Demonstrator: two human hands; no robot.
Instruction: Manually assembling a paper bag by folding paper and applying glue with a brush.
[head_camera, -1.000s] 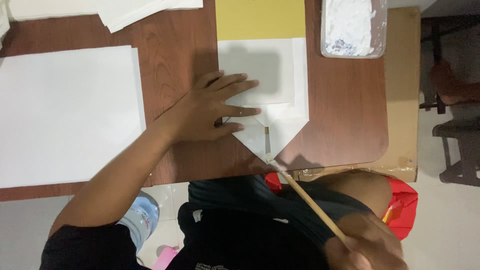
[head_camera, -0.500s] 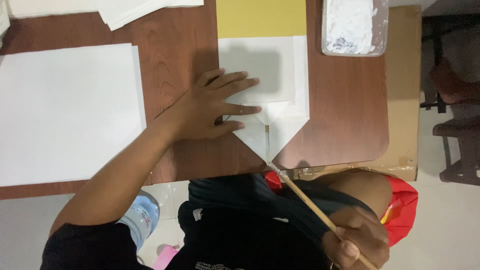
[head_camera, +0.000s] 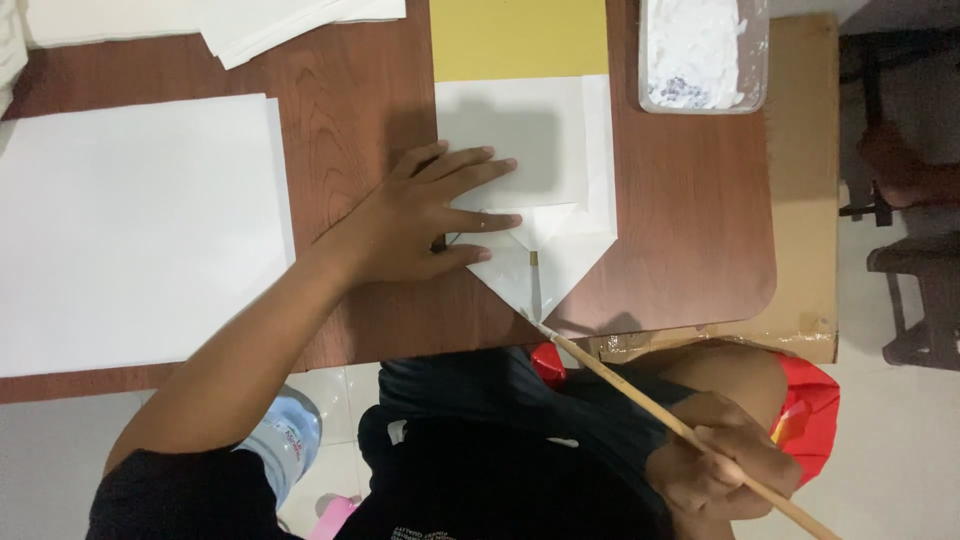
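Nearby, white paper stack (head_camera: 140, 230), paste tray (head_camera: 703, 55), plastic bottle (head_camera: 285, 440)

- The place is a small paper-craft workstation, of the kind found in a home or a small workshop; which of the two cannot be told.
- A wooden table (head_camera: 350, 120) carries stacks of white paper (head_camera: 140, 230) and a yellow sheet (head_camera: 518, 40).
- A tray of white paste (head_camera: 703, 52) stands at the table's far edge.
- A folded white envelope (head_camera: 545, 170) lies at the working position.
- Flattened cardboard (head_camera: 800, 200) lies under the table's edge, above a pale tiled floor (head_camera: 900, 450).
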